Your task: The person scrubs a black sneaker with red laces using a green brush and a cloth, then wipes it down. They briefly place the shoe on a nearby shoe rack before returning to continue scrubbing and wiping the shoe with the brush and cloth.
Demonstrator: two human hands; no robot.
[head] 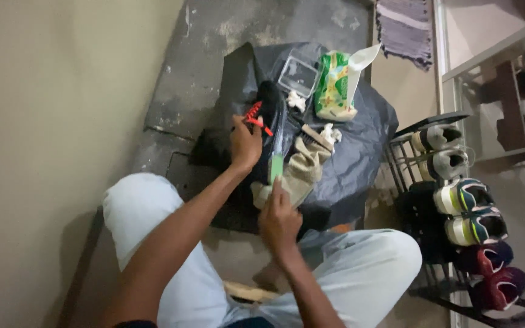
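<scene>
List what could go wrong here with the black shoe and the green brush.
The left hand steadies the black shoe only from one side, so it may tip under the green brush in the right hand. The red laces lie close to the brushing and could snag. Dirt may flick onto the cloth beside the shoe, or past the black plastic sheet.

- Dim, warm indoor light with a greenish cast, no glare
- Soft shadow falls on the wall [44,152] and floor [214,36] at left
- Whole frame slightly soft; black shoe [270,121] loses detail in darkness
</scene>
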